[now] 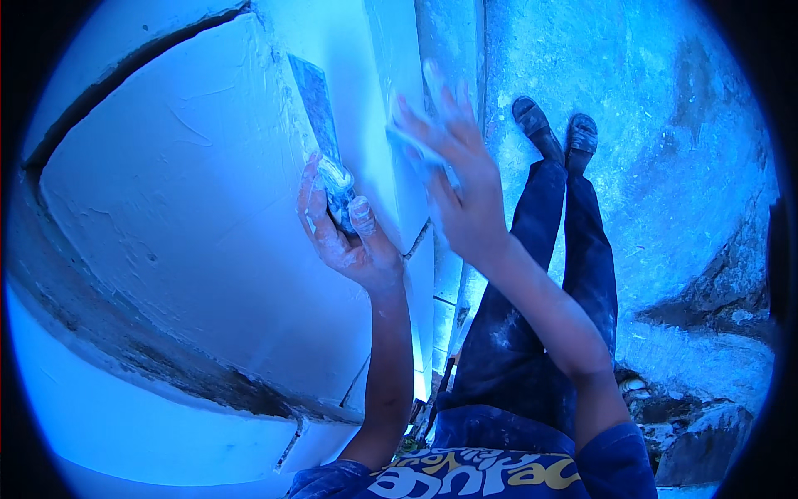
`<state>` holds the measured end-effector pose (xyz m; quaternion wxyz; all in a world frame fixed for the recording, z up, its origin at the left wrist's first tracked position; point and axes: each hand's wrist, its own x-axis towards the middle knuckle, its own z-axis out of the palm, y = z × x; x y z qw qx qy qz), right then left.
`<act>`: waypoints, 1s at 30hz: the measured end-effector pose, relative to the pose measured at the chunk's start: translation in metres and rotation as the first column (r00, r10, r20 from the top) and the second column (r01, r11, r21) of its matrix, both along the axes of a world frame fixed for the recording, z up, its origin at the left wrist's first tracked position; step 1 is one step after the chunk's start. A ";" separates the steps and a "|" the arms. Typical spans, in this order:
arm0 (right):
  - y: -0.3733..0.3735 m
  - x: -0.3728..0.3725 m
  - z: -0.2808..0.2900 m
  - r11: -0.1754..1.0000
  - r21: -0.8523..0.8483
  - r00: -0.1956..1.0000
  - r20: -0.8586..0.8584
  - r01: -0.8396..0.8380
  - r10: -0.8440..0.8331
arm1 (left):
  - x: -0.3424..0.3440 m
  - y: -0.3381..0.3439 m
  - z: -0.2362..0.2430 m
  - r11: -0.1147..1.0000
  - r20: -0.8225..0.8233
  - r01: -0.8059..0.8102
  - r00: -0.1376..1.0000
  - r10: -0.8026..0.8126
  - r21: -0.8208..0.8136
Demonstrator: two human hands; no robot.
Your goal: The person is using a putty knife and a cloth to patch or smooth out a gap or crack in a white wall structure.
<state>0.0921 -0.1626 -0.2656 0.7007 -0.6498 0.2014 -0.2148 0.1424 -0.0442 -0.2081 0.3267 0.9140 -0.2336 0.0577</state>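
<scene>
Closest to us is a dark printed shirt (499, 422), with dark trousers (499, 358) stretching away to the footwear (582, 137) on the blotched floor (657, 224) at the right. Our left hand (357, 249) is closed around the handle of a scraper (328, 143), whose blade (312, 91) points to the far side, in front of a large pale panel (191, 191) on the left; we cannot tell whether the two touch. Whitish paste (335, 177) coats the scraper's neck, and our fingers are smeared too. Our right hand (467, 183), right of the scraper, is blurred, its fingers spread — a pale flat piece (416, 144) shows by them, and we cannot tell whether we grip it. With such smeared fingers, we judge, the handle could twist or slide, dropping the scraper. A tilted blade corner could also gouge the panel.
</scene>
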 end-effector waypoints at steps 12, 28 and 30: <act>0.009 0.005 0.009 0.985 0.156 0.995 0.041 0.079 -0.087 | 0.000 0.000 0.000 0.999 -0.017 -0.010 1.000 0.009 -0.034; 0.036 -0.024 0.040 0.967 0.253 0.988 -0.154 0.035 0.004 | -0.003 0.004 0.000 1.000 0.001 -0.011 1.000 0.011 0.013; 0.025 -0.007 0.027 0.978 0.185 0.990 -0.119 0.094 -0.072 | -0.003 0.002 0.004 1.000 -0.018 -0.022 1.000 0.022 0.022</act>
